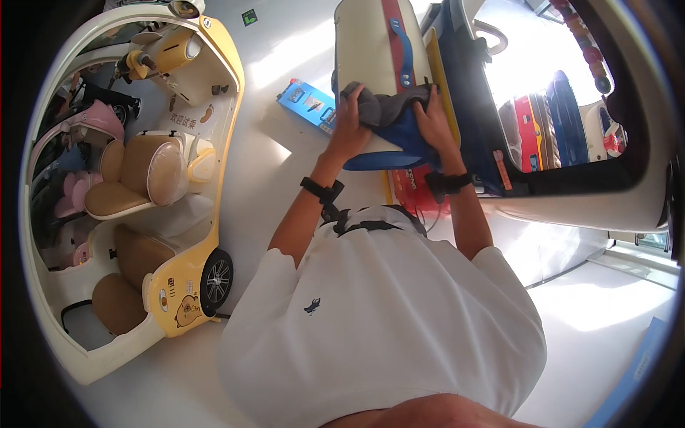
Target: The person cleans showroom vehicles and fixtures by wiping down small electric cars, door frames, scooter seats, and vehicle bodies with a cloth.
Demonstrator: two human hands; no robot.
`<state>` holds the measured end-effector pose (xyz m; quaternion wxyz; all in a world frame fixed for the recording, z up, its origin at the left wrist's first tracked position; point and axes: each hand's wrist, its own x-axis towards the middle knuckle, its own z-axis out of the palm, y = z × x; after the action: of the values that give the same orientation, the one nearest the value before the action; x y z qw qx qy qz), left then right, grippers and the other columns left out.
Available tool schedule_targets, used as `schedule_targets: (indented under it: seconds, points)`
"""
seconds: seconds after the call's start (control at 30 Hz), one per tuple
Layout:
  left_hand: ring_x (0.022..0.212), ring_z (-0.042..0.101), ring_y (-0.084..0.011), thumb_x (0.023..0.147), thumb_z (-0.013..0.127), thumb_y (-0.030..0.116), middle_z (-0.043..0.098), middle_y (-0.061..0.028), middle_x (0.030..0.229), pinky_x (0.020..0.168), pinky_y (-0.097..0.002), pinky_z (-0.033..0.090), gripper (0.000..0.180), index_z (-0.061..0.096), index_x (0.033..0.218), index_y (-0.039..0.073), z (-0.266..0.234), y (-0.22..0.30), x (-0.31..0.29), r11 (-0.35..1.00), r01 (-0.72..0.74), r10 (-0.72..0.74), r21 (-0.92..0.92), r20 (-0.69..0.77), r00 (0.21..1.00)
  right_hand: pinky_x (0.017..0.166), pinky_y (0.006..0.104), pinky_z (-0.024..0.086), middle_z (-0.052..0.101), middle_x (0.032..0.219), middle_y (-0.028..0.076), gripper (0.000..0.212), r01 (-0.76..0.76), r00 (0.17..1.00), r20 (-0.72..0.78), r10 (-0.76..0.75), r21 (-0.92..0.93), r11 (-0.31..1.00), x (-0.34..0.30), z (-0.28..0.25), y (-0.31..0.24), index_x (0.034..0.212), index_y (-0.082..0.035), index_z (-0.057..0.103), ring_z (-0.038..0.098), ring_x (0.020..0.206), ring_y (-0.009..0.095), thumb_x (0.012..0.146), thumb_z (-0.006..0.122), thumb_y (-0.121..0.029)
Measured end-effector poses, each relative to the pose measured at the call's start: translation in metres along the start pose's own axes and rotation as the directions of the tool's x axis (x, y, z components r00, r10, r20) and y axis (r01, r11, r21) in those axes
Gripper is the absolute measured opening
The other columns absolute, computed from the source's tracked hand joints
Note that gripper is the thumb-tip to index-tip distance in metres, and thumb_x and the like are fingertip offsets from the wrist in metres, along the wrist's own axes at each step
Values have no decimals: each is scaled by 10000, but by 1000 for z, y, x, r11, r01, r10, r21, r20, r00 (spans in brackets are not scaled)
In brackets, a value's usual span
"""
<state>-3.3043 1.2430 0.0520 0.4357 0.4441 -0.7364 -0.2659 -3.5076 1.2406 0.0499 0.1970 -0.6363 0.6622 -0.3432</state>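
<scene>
"Start at the left. What's there?"

"A yellow-and-cream vehicle [175, 282] on the floor [251, 192]. Its open cabin contains tan seats [114, 200]."

"And moving right?"

"A blue box [308, 105] lies on the floor, near the left edge of a cream case-like piece [360, 43]. The box's contents don't show."

"Where are the hands?"

"Over the near end of that cream piece. The left hand [349, 127] has a narrow grip, fingers curled on the left end of a bunched grey cloth [378, 107]. The right hand [432, 125] seems to hold the right end the same way, though its fingertips are partly hidden."

"So what step is this?"

"I'd judge it as handling the cloth against the blue near edge. The next move would call for both grips to keep the folds gathered."

"Anything inside the cream piece?"

"I can't tell; only its outside shows, with a blue strap [402, 53] on top."

"And far right?"

"A white-framed vehicle [653, 93]. Through its opening I see a red panel [526, 132] and a dark blue one [567, 125]."
</scene>
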Motion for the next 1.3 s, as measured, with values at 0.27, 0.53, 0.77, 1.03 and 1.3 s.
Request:
schedule_targets:
  seconds: [0.27,0.53,0.77,1.03,1.3]
  points:
    - [1039,405,-429,686,536,56,386,-273,1080,905,-419,344,640,292,1277,78,13,-4,22,996,33,-18,-78,187,982,1015,321,222,317,1302,273,635,-261,965,25,259,93,961,-5,-21,15,1326,45,171,301,1234,353,862,456,-281]
    - [1125,323,-485,737,595,155,272,-362,1209,959,-436,304,831,50,1326,-65,-13,17,-41,981,195,-182,3,373,910,1026,337,206,247,1335,281,688,-257,961,89,262,-66,964,-48,-21,-4,1335,45,123,263,1248,364,844,471,-289]
    - [1076,311,-513,768,571,290,250,-381,1169,948,-467,280,838,47,1335,-36,1,1,-12,961,274,-268,21,296,917,988,354,265,307,1289,292,712,-241,970,-7,243,-163,957,-47,-12,-19,1324,64,122,330,1194,387,859,444,-369]
    - [1104,340,-439,784,554,296,292,-324,1183,947,-395,309,690,231,1319,3,-2,-2,69,928,318,-364,193,300,882,1023,358,191,199,1323,333,714,-108,989,109,102,45,993,-16,-22,-12,1331,53,98,215,1254,400,878,407,-404]
    - [1237,256,-354,718,575,-19,236,-214,1295,998,-375,272,757,180,1352,109,-42,17,-20,976,204,-152,-80,423,893,1027,414,182,130,1344,333,737,-12,963,268,19,-28,1000,-96,-39,-37,1346,9,92,163,1269,420,854,461,-397]
